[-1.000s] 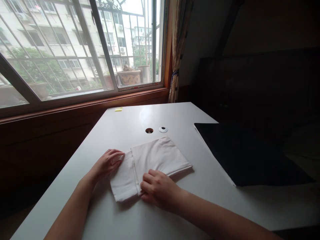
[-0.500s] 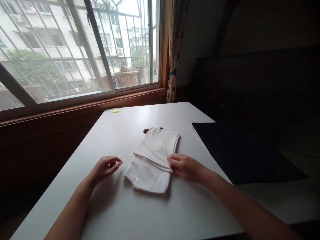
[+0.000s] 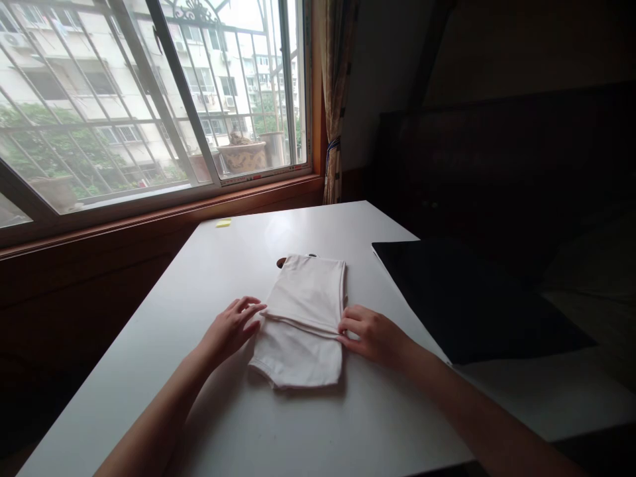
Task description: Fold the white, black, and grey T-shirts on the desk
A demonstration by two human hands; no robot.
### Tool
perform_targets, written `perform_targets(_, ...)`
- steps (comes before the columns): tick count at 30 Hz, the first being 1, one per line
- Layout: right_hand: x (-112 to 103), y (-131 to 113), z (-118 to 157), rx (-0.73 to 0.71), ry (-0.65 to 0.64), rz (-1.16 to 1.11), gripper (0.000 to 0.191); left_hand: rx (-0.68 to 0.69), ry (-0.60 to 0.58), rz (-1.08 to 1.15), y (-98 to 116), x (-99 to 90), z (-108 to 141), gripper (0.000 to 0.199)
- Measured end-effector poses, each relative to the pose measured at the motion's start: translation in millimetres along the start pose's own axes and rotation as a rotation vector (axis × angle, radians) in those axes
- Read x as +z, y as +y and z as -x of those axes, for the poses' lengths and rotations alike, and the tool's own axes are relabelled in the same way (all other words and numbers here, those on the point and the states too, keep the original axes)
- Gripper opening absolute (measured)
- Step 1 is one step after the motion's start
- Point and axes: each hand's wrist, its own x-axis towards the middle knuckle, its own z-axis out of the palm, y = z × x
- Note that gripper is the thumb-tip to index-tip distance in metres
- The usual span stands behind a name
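Observation:
A white garment (image 3: 308,285) lies folded on the white table (image 3: 238,265), its upper part doubled over so that a layered edge runs across the middle. The kind of garment is not clear from the fold. My right hand (image 3: 370,333) pinches the right end of that layered edge between thumb and fingers. On the other side, my left hand (image 3: 236,328) has its fingers apart, with the fingertips at the left end of the same edge. The garment's lower part rests flat, nearer to me.
A black sheet (image 3: 477,298) covers part of the table's right side. Behind the garment is a round hole (image 3: 281,263) in the tabletop. A yellow sticky note (image 3: 223,223) lies at the far left corner. A barred window (image 3: 149,99) and a tied curtain (image 3: 336,119) stand beyond.
My left hand has moved right and forward to the garment's fold, its fingers spreading. The folded part has turned slightly and lies straighter, with my right hand still on its edge.

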Motion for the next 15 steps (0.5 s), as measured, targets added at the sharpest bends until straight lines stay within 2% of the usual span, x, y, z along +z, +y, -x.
perform_targets(4,3,1,2,0.037,-0.022,-0.019,0.009,0.015,-0.001,-0.024,-4,2.4,-11,0.033)
perform_targets(9,6,-1,3,0.023,0.042,0.025,0.011,0.075,0.006,0.018,-2,3.6,-21,0.026)
perform_targets(15,-2,-2,6,-0.019,0.168,-0.089,0.013,0.083,0.13,0.168,1,4.7,-23,0.03)
